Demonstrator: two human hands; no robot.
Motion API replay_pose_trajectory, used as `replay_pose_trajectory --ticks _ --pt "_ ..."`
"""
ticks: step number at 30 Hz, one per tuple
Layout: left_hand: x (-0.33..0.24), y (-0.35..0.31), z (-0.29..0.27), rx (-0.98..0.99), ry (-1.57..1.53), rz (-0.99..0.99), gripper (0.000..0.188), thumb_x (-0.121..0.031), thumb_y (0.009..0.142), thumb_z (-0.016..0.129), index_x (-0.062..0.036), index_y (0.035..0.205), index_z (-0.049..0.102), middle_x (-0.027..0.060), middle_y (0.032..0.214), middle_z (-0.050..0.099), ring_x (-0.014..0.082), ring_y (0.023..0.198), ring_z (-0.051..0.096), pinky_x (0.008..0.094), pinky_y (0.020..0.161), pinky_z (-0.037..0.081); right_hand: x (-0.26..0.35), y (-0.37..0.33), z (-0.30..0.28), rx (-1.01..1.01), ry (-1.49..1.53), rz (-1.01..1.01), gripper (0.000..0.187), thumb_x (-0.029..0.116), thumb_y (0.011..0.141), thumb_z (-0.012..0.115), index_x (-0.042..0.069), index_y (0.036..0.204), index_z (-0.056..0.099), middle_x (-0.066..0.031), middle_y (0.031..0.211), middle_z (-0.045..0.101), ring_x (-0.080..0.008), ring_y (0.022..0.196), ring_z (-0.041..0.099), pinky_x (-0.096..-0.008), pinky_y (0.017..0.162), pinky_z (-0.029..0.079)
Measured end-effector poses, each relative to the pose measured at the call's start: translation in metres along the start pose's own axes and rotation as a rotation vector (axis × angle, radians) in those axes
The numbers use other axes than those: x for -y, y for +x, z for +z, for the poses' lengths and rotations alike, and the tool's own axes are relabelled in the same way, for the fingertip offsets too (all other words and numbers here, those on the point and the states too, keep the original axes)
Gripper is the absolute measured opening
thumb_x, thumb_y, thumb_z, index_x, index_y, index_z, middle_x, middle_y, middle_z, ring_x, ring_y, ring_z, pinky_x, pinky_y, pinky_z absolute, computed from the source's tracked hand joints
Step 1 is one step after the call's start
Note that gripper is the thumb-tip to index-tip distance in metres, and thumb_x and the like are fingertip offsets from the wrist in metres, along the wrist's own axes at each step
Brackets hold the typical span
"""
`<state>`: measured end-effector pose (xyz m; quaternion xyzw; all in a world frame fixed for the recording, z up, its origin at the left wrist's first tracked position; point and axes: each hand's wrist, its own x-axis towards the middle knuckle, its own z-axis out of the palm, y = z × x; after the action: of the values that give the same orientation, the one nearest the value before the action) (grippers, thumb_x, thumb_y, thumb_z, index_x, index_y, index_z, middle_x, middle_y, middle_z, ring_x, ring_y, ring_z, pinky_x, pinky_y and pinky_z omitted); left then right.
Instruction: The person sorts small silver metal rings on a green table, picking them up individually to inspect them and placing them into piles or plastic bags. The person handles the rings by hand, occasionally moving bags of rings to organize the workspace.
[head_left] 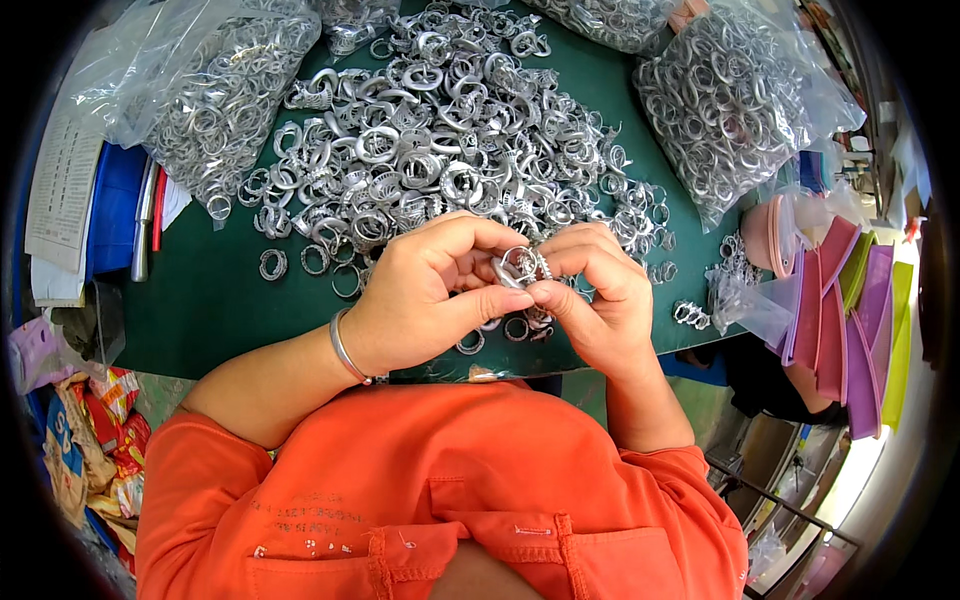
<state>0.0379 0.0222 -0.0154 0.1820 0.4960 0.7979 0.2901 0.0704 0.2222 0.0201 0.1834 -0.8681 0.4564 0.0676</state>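
Note:
Between both hands, just above the table's near edge, are a few silver rings [522, 265]. My left hand [430, 290] pinches them between thumb and curled fingers. From the other side my right hand [595, 290] also grips rings, its thumb tip almost meeting the left thumb. How many rings each hand has is partly hidden by the fingers. Right behind the hands spreads a big heap of loose silver rings [420, 165], some plain and some ornate. A few more rings [516, 328] lie under the hands near the edge.
A clear bag of rings [225, 110] stands at the far left, another bag [720, 110] at the far right. Papers [65, 190], a blue folder [115, 205] and pens lie on the left. Right are a pink cup [765, 235] and coloured plastic strips [835, 310]. The table [190, 320] is green.

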Motion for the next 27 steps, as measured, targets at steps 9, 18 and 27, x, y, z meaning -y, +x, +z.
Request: replay_pose_trajectory --ticks 9,18,27 --pt "0.003 0.001 0.000 -0.106 0.646 0.416 0.034 0.003 0.079 0.070 0.0040 0.111 0.059 0.0112 0.100 0.056 0.0153 0.081 0.062 0.0257 0.070 0.054 0.012 -0.001 -0.005 0.086 -0.043 0.115 0.008 0.007 0.078 0.071 0.003 0.082 0.066 -0.0085 0.089 0.068 -0.0267 0.086 0.063 -0.0370 0.081 0.046" --pt "-0.002 0.001 -0.001 -0.016 0.759 0.444 0.032 -0.001 0.076 0.073 0.0007 0.106 0.062 0.0106 0.091 0.058 0.0170 0.068 0.061 0.0262 0.059 0.051 0.022 -0.004 -0.002 0.050 -0.130 0.056 0.009 0.002 0.073 0.071 0.003 0.073 0.061 -0.0089 0.084 0.065 -0.0289 0.078 0.060 -0.0383 0.075 0.045" --pt "-0.004 -0.001 -0.002 -0.052 0.745 0.570 0.037 -0.005 0.072 0.078 0.0015 0.106 0.063 0.0114 0.089 0.061 0.0208 0.071 0.060 0.0269 0.060 0.050 0.013 -0.004 -0.013 0.079 0.078 -0.008 0.013 0.008 0.078 0.073 0.002 0.086 0.065 -0.0114 0.087 0.067 -0.0273 0.080 0.064 -0.0352 0.072 0.051"
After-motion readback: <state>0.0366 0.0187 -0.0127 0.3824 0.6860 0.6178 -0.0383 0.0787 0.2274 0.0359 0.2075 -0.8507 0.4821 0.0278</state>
